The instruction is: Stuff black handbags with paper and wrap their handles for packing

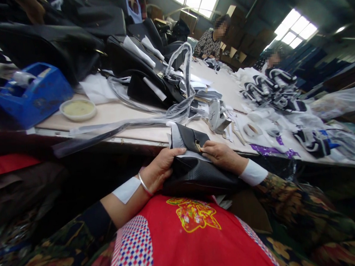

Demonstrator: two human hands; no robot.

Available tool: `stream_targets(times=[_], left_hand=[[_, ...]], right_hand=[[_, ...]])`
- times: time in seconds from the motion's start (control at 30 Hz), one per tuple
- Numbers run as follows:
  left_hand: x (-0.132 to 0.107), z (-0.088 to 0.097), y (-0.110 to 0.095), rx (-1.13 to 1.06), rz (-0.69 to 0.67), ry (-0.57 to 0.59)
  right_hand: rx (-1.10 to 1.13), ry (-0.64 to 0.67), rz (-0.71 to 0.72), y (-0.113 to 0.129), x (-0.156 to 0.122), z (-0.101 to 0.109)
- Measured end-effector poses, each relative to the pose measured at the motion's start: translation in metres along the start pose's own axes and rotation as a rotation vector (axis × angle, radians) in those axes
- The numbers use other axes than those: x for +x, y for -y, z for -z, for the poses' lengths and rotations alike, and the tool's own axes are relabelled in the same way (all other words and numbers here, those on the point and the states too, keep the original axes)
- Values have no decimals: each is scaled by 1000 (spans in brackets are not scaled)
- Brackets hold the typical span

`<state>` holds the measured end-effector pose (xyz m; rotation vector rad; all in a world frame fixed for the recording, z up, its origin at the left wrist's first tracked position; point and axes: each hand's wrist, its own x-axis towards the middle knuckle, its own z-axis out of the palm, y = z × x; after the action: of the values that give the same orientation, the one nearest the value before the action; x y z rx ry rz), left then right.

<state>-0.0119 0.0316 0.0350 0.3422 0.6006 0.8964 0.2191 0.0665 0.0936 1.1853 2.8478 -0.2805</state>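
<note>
Gripping the black bag (209, 179) with both hands, you have it above your lap, against the red apron (177, 252), its upper end at the front edge of the worktable (231, 93); whether it bears on that edge cannot be confirmed. Your left hand (160, 167) is partly closed on the bag's left side, thumb laid flat over the smooth grey lining (178, 139) and fingers curled beneath. Your right hand (222, 154) is nearly closed, thumb and forefinger pinching at a small gold-toned metal fitting (197, 146) beside the black flap (191, 136); the fingers hide part of it, so its exact form appears uncertain. The bag's lower body is pebbled, leather-like material, rounded and softly bulging, with a seam across it. A smooth, rigid bracelet (144, 185) circles your left wrist, and a flat white patch (127, 190) lies on that forearm. On the table beyond, a strap (189, 69) in crinkled clear plastic forms an upright loop beside stacked black bags (54, 46) with a dull sheen. To the left sit a scuffed blue tape dispenser (36, 101) and a shallow round dish (78, 109) of pale yellow matter; to the right, an angular grey metallic object (216, 115).
</note>
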Motion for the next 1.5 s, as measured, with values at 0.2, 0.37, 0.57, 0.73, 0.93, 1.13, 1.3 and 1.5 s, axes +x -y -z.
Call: stream_targets(times=[0.2,0.37,0.57,0.73,0.93,1.13,1.3,1.5], left_hand=[[-3,-1,3,13,-12,-59],[-4,-3,2,44,-44,-56],[-3,-2,1,38,-42,-28],[-4,-2,0,34,-16,-55],[0,1,1,32,-20,-47],[-1,0,0,41,-16,-52],[-3,-1,-2,34,4,-46],[-3,-1,-1,36,-1,-39]], right_hand=[[-155,89,-45,5,2,-3],[-358,171,-86,11,2,-5],[-448,76,-47,21,6,-8],[-391,103,-158,24,6,-9],[-457,211,-212,26,9,-2],[-405,251,-70,12,14,13],[-294,293,-40,4,24,22],[-275,286,-41,8,23,22]])
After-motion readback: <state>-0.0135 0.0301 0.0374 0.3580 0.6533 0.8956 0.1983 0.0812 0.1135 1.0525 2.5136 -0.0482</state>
